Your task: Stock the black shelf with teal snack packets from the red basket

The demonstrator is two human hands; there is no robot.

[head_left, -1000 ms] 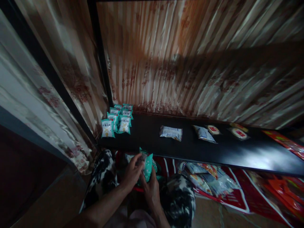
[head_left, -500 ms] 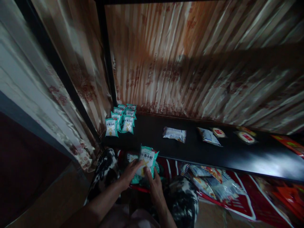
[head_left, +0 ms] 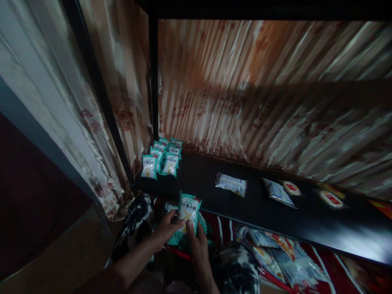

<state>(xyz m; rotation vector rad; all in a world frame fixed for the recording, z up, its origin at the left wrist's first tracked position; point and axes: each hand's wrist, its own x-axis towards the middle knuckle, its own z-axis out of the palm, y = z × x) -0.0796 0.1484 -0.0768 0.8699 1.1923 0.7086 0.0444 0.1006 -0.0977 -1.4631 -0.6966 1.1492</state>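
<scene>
Between my two hands is a teal-and-white snack bag (head_left: 188, 206), upright with its printed front towards me. My left hand (head_left: 167, 229) grips its lower left side, thumb across the front. On the lower right, my right hand (head_left: 197, 241) closes on the same bag, its thumb also on the front. Below and behind the hands lie more teal bags (head_left: 176, 238), partly hidden, in a red container. At the left end of the black shelf (head_left: 196, 171), several matching bags (head_left: 170, 164) stand in two rows.
A white-and-blue packet (head_left: 231, 184) lies mid-shelf. Farther right are another packet (head_left: 278, 192) and round pastries (head_left: 330, 199) in clear wrappers. Under the shelf edge, several wrapped snacks (head_left: 281, 257) lie on red fabric. A black post (head_left: 153, 77) rises at the shelf's back left corner, before striped curtains (head_left: 232, 81).
The view has shifted, so the shelf and its goods sit lower and farther right. Both hands keep hold of the bag, which now looks more upright.
</scene>
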